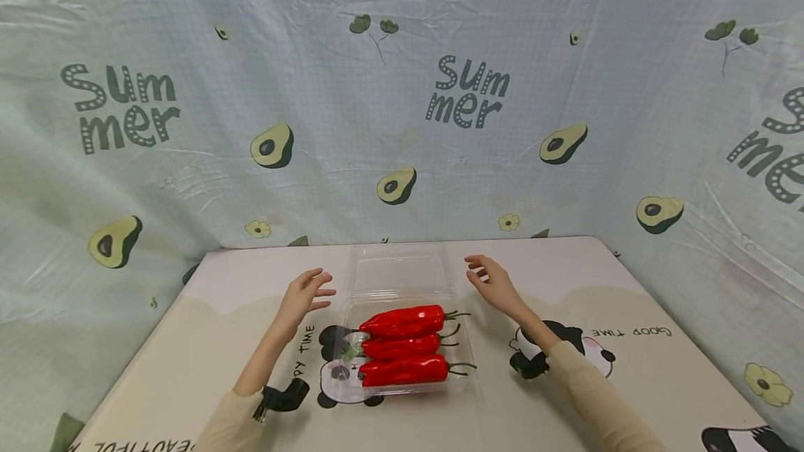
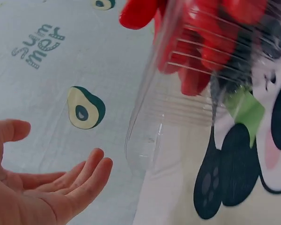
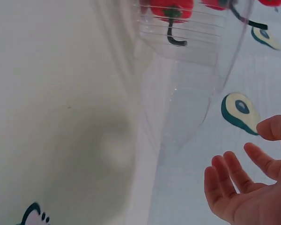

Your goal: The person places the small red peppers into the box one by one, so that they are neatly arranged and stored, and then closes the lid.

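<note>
Several red peppers (image 1: pixel 402 347) with green stems lie side by side in a clear plastic clamshell box (image 1: pixel 461 361) on the table. The box's clear lid (image 1: pixel 402 272) is folded back, away from the person. My left hand (image 1: pixel 301 300) hovers left of the box near its hinge, fingers spread and slightly bent, holding nothing. On the other side, my right hand (image 1: pixel 495 286) hangs beside the lid's right edge with loosely bent fingers, also holding nothing. Both wrist views show the hands, left (image 2: pixel 51 187) and right (image 3: pixel 253 183), apart from the box.
The box stands on a table with a pale printed cover (image 1: pixel 207 354) showing pandas and lettering. Behind and around the table hangs a light cloth (image 1: pixel 326 89) printed with avocados and words. A wristband or camera mount (image 1: pixel 285 396) sits at the left wrist.
</note>
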Action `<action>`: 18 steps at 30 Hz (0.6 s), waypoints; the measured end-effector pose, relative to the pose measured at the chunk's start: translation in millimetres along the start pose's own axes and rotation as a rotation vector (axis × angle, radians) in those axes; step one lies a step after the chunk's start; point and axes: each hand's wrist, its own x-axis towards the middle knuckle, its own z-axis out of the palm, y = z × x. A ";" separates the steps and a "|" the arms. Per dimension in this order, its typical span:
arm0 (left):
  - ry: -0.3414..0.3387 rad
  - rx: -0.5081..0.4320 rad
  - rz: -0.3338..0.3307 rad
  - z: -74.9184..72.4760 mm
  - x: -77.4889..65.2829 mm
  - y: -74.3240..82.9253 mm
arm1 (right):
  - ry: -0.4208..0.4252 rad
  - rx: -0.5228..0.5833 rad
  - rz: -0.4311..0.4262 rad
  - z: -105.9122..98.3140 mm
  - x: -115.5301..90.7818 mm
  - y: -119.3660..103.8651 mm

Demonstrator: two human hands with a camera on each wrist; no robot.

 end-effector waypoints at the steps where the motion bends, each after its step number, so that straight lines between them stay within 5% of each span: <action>1: 0.001 -0.036 -0.026 -0.6 1.4 -0.2 | -0.011 0.028 0.034 -0.2 1.4 0.5; 9: -0.038 -0.347 -0.180 -4.1 13.2 -8.3 | -0.149 0.397 0.324 -4.3 11.2 7.6; 18: -0.079 -0.476 -0.336 0.8 22.5 -24.0 | -0.238 0.684 0.459 -2.7 13.2 17.3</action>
